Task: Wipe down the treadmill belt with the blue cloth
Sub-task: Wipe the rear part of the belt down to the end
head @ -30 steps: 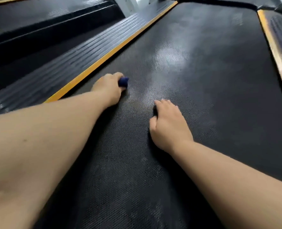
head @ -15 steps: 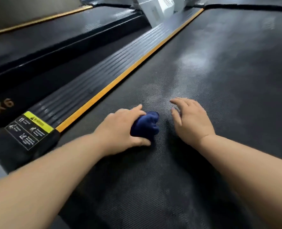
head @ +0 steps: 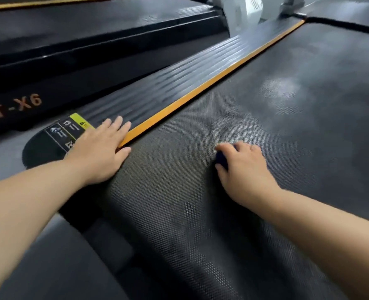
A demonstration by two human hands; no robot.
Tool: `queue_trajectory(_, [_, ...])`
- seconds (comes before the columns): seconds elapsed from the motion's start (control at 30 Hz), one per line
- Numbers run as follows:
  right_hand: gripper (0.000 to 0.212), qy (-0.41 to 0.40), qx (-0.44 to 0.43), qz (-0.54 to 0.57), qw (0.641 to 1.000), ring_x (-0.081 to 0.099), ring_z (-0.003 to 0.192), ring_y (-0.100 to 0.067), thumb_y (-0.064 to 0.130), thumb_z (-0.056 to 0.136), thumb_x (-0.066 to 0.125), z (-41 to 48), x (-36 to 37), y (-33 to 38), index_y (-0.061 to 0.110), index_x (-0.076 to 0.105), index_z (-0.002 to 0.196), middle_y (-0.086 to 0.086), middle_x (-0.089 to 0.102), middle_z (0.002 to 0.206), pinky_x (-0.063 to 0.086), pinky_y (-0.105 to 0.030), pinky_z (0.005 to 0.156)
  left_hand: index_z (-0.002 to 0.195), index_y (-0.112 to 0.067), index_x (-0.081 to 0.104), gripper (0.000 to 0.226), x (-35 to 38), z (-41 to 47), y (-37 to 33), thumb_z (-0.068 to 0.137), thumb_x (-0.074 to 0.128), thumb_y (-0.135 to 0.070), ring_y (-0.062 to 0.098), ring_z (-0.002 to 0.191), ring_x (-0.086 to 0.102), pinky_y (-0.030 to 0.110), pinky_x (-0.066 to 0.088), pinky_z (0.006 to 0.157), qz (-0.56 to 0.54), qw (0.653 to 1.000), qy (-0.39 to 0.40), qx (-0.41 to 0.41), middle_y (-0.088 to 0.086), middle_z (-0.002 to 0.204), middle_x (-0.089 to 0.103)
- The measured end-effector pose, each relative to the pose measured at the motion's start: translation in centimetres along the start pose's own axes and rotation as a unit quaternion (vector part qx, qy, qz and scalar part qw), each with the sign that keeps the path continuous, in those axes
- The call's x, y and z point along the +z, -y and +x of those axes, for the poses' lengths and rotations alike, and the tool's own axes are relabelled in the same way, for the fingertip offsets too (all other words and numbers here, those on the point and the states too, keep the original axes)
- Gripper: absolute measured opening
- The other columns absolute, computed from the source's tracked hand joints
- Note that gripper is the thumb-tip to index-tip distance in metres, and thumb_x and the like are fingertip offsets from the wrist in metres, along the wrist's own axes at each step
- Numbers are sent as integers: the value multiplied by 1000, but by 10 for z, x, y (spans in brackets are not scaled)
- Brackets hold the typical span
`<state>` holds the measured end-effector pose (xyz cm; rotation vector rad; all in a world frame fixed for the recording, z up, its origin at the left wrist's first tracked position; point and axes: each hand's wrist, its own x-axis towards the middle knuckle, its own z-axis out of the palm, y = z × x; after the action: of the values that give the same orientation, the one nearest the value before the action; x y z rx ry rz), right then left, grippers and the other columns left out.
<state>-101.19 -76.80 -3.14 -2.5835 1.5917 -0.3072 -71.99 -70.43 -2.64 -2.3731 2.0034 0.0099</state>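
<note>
The left hand (head: 102,152) now lies spread flat, fingers straight, on the ribbed black side rail (head: 179,83) beside its orange edge strip (head: 201,88), having let go of the cloth. The small bunched dark blue cloth (head: 220,158) has passed to the right hand (head: 242,167), whose fingers curl over it, pressing it onto the textured black treadmill belt (head: 287,137). Wiping probably carries on across the belt's right part.

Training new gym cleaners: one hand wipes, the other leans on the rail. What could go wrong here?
The blue cloth is bunched mostly under the right hand, so each stroke may clean only a narrow band of belt. The left hand leans across the orange strip; if the belt slips, balance could go.
</note>
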Motion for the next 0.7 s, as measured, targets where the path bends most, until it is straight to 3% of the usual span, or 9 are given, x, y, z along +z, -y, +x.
queue_trajectory(0.13, [33, -20, 0, 63, 998, 43, 110, -31, 35, 90, 53, 60, 18, 48, 16, 48, 116, -8, 52, 119, 35, -41, 93, 152, -22, 4, 65, 8, 1, 0, 97, 26, -49, 20, 147, 4, 43, 13, 118, 10, 1000, -15, -14, 0, 160, 1])
queue_trajectory(0.23, [36, -39, 96, 175, 979, 42, 115, -29, 32, 88, 56, 91, 18, 84, 16, 48, 120, -4, 54, 115, 36, -41, 97, 152, -23, 4, 64, 8, 1, 0, 97, 24, -49, 18, 147, 4, 42, 11, 118, 12, 1000, -22, -13, -2, 160, 1])
queue_trajectory(0.3, [35, -27, 33, 233, 971, 47, 112, -28, 30, 83, 61, 89, 22, 103, 19, 53, 116, 4, 54, 96, 40, -36, 96, 152, -23, 6, 62, 8, 2, -2, 98, 25, -47, 18, 147, 5, 41, 11, 117, 4, 999, -30, -17, -3, 160, 3])
queue_trajectory(0.33, [34, -10, -41, 219, 975, 50, 110, -27, 31, 81, 62, 83, 25, 108, 20, 56, 113, 4, 56, 94, 41, -33, 94, 152, -24, 7, 60, 8, 2, -2, 99, 25, -46, 18, 147, 6, 41, 11, 117, -3, 999, -35, -20, -3, 160, 4])
queue_trajectory(0.4, [35, -6, -125, 158, 979, 50, 112, -29, 34, 80, 62, 88, 30, 97, 21, 59, 112, -3, 57, 114, 42, -33, 96, 152, -26, 10, 58, 7, 3, 0, 99, 24, -46, 17, 146, 7, 41, 12, 118, -21, 999, -40, -23, -4, 160, 7])
queue_trajectory(0.47, [37, -22, -33, 114, 993, 46, 116, -33, 35, 81, 59, 113, 28, 69, 22, 59, 116, -9, 47, 127, 41, -38, 101, 151, -29, 12, 57, 6, 4, -1, 98, 21, -48, 17, 146, 9, 42, 13, 118, -28, 999, -30, -20, -5, 160, 9])
queue_trajectory(0.53, [41, -20, 96, 70, 993, 42, 120, -36, 36, 85, 56, 133, 21, 45, 21, 54, 123, -12, 44, 131, 39, -40, 101, 150, -29, 17, 57, 6, 5, -3, 97, 22, -49, 18, 146, 14, 43, 16, 117, -34, 999, -31, -25, -4, 159, 14])
queue_trajectory(0.57, [41, -14, 118, 48, 992, 42, 120, -35, 36, 86, 54, 136, 21, 43, 19, 52, 124, -12, 47, 130, 38, -40, 100, 149, -28, 22, 55, 4, 6, -5, 98, 25, -48, 19, 145, 17, 42, 17, 117, -43, 998, -39, -28, -3, 158, 17])
queue_trajectory(0.7, [42, -38, -41, 59, 997, 43, 119, -31, 38, 87, 49, 109, 31, 72, 20, 53, 125, -8, 52, 127, 37, -39, 100, 136, -18, 49, 40, -7, 18, -15, 98, 38, -28, 19, 138, 32, 38, 23, 113, -43, 993, -106, 0, -1, 150, 37])
